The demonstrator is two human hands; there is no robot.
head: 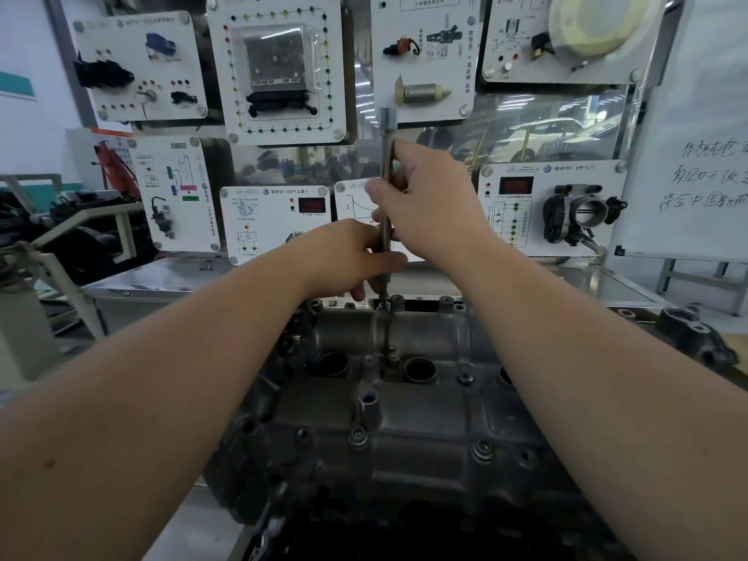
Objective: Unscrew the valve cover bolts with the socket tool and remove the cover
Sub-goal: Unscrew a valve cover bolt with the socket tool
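Note:
The grey metal valve cover (404, 423) lies in front of me with several bolts in it, such as one bolt (358, 436) near the front. A long slim socket tool (387, 155) stands upright, its lower tip on a bolt (383, 304) at the cover's far edge. My left hand (348, 257) grips the lower part of the shaft. My right hand (429, 200) pinches the shaft higher up between thumb and fingers. The tool's thicker top end rises above both hands.
Behind the engine stands a display wall of white panels with car parts, among them a throttle body (583, 216). A steel bench top (170, 277) runs below the wall. A whiteboard (696, 155) with handwriting leans at the right. A dark cast part (696, 338) lies right of the cover.

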